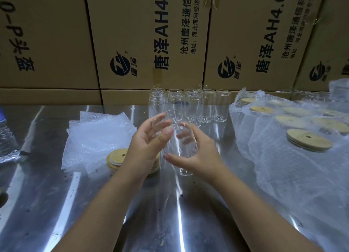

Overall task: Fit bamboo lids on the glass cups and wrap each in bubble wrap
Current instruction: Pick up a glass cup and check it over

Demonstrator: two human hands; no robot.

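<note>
A clear glass cup (180, 149) without a lid is tilted above the metal table, its base near me and its mouth pointing away. My right hand (196, 153) wraps it from the right. My left hand (149, 144) touches its upper part with thumb and spread fingers. Several more empty glass cups (207, 106) stand in rows behind my hands. A stack of bamboo lids (117, 160) lies partly under my left wrist. Beside that stack lies a pile of cut bubble wrap sheets (98, 136).
At the right, a large bubble wrap sheet (283, 166) carries several more bamboo lids (309, 140). Printed cardboard boxes (151, 40) wall off the back. The steel table (170, 214) is reflective. More plastic wrap (7, 138) lies at the left edge.
</note>
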